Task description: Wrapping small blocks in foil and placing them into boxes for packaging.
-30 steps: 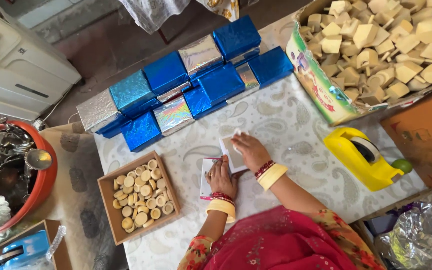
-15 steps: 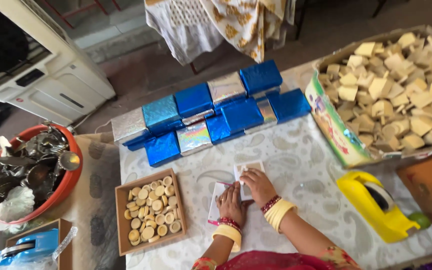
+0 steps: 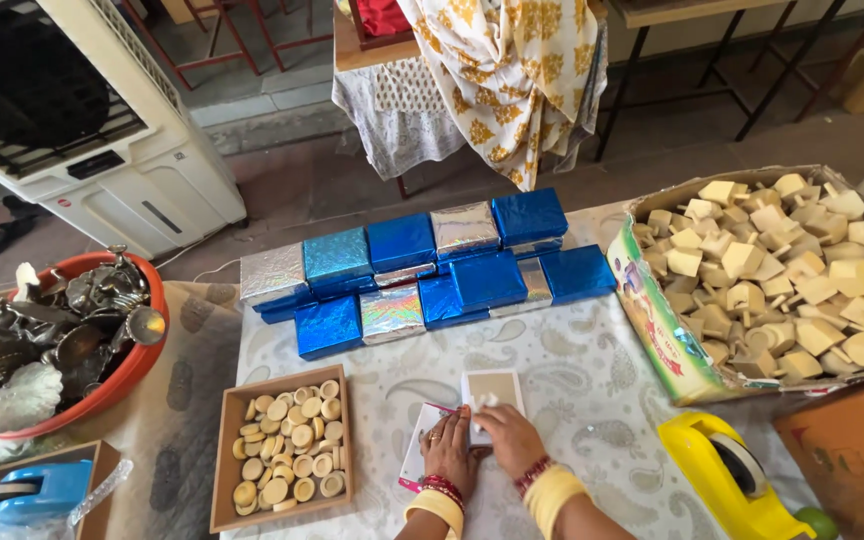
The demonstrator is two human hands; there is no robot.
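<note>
Foil-wrapped blocks (image 3: 422, 265) lie stacked, done | white card (image 3: 493, 388) flat on table (image 3: 592, 380), under both hands | left hand (image 3: 447, 455) and right hand (image 3: 508, 438) press flat, fingers spread | box of bare blocks (image 3: 782, 280) left unwrapped

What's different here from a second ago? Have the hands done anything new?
Hardly. Both hands stay pressed on the small flat white packet on the table: the left hand at its near-left edge, the right hand over its lower part. The view has tilted upward, so everything sits lower in the picture. The wrapped blue and silver boxes, the tray of round pieces and the yellow tape dispenser have not moved.
</note>
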